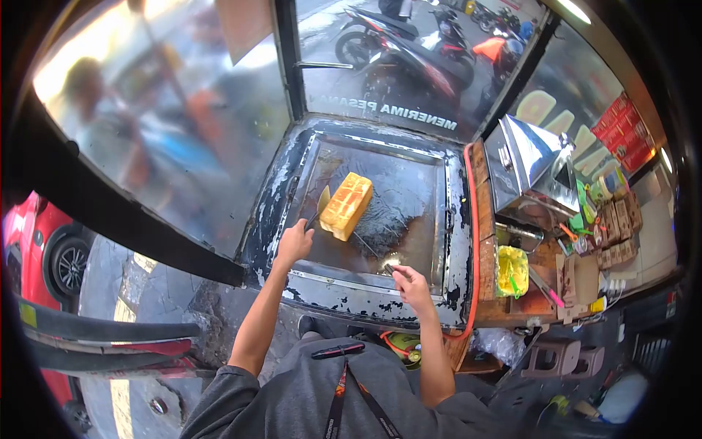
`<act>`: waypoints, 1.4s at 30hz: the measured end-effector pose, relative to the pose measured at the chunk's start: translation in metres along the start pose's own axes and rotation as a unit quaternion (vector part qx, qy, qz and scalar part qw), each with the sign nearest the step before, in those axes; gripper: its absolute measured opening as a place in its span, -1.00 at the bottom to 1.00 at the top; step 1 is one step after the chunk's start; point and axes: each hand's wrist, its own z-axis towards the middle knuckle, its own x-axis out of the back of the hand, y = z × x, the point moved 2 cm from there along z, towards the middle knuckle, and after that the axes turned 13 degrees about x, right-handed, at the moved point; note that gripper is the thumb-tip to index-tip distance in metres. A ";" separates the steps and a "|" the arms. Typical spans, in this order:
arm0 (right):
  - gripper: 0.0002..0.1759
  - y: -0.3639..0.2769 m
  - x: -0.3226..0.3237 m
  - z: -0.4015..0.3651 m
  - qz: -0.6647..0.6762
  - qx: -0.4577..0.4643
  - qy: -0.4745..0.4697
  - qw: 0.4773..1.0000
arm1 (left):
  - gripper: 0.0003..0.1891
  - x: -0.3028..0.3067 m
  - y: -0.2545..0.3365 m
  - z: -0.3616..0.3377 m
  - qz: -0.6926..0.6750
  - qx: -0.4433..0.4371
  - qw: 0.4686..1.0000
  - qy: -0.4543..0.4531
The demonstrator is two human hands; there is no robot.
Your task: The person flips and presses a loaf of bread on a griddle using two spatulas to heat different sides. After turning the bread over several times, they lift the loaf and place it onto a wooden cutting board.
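A browned block of bread (346,205) rests on the dark flat griddle (395,168), with its long side slanting up to the right. My left hand (296,241) is closed round the handle of a spatula (323,200), whose blade stands against or close by the bread's left side. My right hand (413,287), nearer the griddle's front edge, grips a thin metal utensil (369,247). It points up and left towards the lower end of the bread; its exact kind is hard to make out.
Right of the griddle, an orange hose (470,219) runs along a wooden counter. On that counter are a metal box (523,164), a tub of yellow spread (512,271) and stacked brown boxes (616,223). Glass panels stand behind and left. Parked motorcycles (424,47) are outside.
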 end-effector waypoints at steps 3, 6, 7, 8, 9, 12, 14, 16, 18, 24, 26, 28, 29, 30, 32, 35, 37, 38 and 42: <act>-0.71 0.014 0.001 -0.010 -0.105 0.107 0.028 0.988 | -0.65 0.011 0.002 -0.006 0.043 -0.019 0.998 -0.031; -0.65 0.019 0.007 -0.014 -0.083 0.085 0.092 0.989 | -0.67 0.001 -0.002 -0.024 0.022 -0.075 0.996 -0.053; -0.65 0.021 0.007 -0.014 -0.054 0.079 0.117 0.989 | -0.67 0.000 0.000 -0.034 0.006 -0.074 0.995 -0.071; -0.66 0.026 0.008 -0.012 -0.033 0.080 0.139 0.986 | -0.68 0.000 0.002 -0.045 -0.035 -0.057 0.993 -0.096; -0.66 0.027 0.007 -0.011 -0.003 0.063 0.148 0.987 | -0.68 0.001 0.004 -0.057 -0.076 -0.037 0.989 -0.119; -0.64 0.032 0.002 -0.013 0.058 0.012 0.159 0.985 | -0.69 0.002 -0.001 -0.079 -0.136 0.050 0.972 -0.186; -0.64 0.027 0.010 -0.021 0.045 0.004 0.118 0.992 | -0.69 0.005 0.001 -0.086 -0.145 0.098 0.964 -0.200; -0.64 0.019 0.023 -0.031 0.005 0.006 0.082 0.997 | -0.69 -0.001 0.003 -0.089 -0.112 0.100 0.977 -0.148; -0.65 0.014 0.034 -0.041 -0.116 0.063 0.087 0.987 | -0.69 -0.014 0.003 -0.089 -0.088 0.068 0.991 -0.079; -0.58 -0.010 0.044 -0.077 -0.358 0.104 0.156 0.915 | -0.72 -0.019 0.008 -0.107 -0.180 0.072 0.963 -0.188; -0.59 -0.006 0.038 -0.075 -0.397 0.112 0.157 0.897 | -0.74 -0.020 0.002 -0.117 -0.227 0.087 0.951 -0.189; -0.57 -0.006 0.028 -0.068 -0.428 0.105 0.143 0.886 | -0.76 -0.019 -0.008 -0.128 -0.263 0.142 0.932 -0.205; -0.57 -0.004 0.022 -0.061 -0.419 0.110 0.148 0.889 | -0.76 -0.017 -0.013 -0.133 -0.281 0.168 0.921 -0.212; -0.57 0.001 0.015 -0.051 -0.409 0.114 0.153 0.892 | -0.78 -0.013 -0.015 -0.137 -0.306 0.176 0.912 -0.211; -0.56 0.013 0.003 -0.030 -0.384 0.129 0.165 0.899 | -0.80 -0.004 -0.018 -0.147 -0.354 0.193 0.890 -0.212; -0.56 0.025 -0.008 0.004 -0.357 0.148 0.170 0.907 | -0.81 -0.001 -0.032 -0.151 -0.358 0.210 0.886 -0.207; -0.56 0.022 -0.013 0.020 -0.365 0.146 0.163 0.905 | -0.80 0.005 -0.035 -0.150 -0.358 0.214 0.887 -0.199; -0.57 0.019 -0.013 0.024 -0.379 0.151 0.173 0.896 | -0.80 0.005 -0.039 -0.147 -0.358 0.209 0.890 -0.189; -0.56 0.015 0.006 0.023 -0.394 0.131 0.222 0.882 | -0.79 0.003 -0.052 -0.128 -0.327 0.199 0.913 -0.144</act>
